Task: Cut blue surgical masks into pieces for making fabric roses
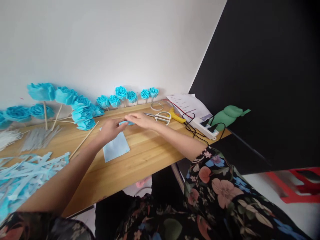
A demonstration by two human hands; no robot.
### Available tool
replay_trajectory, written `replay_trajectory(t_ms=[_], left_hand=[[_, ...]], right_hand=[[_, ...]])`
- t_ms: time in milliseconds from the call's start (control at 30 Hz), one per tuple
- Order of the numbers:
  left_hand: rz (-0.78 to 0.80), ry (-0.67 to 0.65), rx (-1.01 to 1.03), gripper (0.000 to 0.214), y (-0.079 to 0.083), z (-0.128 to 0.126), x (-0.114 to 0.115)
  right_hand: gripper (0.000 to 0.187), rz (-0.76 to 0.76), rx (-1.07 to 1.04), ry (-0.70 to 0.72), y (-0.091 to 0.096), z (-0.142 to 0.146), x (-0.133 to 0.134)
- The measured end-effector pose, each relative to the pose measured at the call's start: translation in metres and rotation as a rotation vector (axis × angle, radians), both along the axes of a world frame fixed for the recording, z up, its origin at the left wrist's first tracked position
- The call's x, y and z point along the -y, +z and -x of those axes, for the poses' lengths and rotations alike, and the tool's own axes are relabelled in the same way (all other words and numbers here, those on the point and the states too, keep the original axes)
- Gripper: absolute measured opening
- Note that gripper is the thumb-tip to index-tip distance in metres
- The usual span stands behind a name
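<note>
A small strip of blue paper [129,123] shows between my two hands, partly covered by them. My left hand [110,129] is closed on the near left end of it, thumb along its edge. Over its right part my right hand [140,120] lies with fingers stretched out flat and pointing left; its thumb is hidden. Below my left hand a light blue square sheet [116,148] rests on the wooden table [145,153]. To the right of my right hand lie white-handled scissors [163,117].
Blue paper flowers [83,113] line the wall, several on sticks. Paper strips [32,173] and grey wires [38,138] cover the table's left. A roll ring [156,106], yellow glue gun [177,115], power strip [205,128], printed sheets [191,105] and green object [227,116] lie right.
</note>
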State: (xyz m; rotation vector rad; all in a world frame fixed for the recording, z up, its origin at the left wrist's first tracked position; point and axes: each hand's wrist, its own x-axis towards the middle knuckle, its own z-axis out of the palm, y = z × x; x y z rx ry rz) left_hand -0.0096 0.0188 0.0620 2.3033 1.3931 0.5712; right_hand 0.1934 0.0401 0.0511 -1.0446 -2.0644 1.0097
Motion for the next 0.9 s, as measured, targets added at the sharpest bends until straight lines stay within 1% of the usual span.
replay_trajectory(t_ms=[133,233,333,433,533,633,700,767,833,900], left_hand=[[-0.004,0.04,-0.003,0.045,-0.004,0.008,0.022],[-0.046,0.086,-0.076,0.046,-0.008,0.013,0.034],[-0.086,0.13,-0.163,0.046,-0.013,0.017,0.042],[-0.126,0.173,-0.207,0.045,-0.017,0.019,0.047],[-0.129,0.182,-0.165,0.044,-0.019,0.019,0.049],[-0.07,0.19,-0.046,0.044,-0.018,0.018,0.052],[-0.012,0.223,0.044,0.043,-0.016,0.016,0.054],[0.034,0.264,0.115,0.043,-0.015,0.015,0.056],[0.077,0.282,0.162,0.043,-0.016,0.013,0.059],[0.125,0.276,0.192,0.043,-0.018,0.014,0.061]], right_hand=[[0.043,0.096,-0.042,0.027,-0.006,0.004,0.019],[0.043,0.154,-0.076,0.056,-0.009,0.008,0.026],[0.04,0.134,-0.04,0.031,-0.011,0.015,0.033],[0.046,0.083,-0.015,0.0,-0.011,0.02,0.039],[0.046,0.082,-0.047,0.016,-0.01,0.022,0.043],[0.043,0.098,-0.052,0.038,-0.01,0.017,0.04],[0.039,0.082,-0.035,-0.032,-0.009,0.01,0.031],[0.032,0.077,-0.061,-0.193,-0.006,0.001,0.017],[0.019,0.144,-0.198,-0.382,-0.003,-0.009,0.0],[0.012,0.28,-0.38,-0.532,0.0,-0.016,-0.019]])
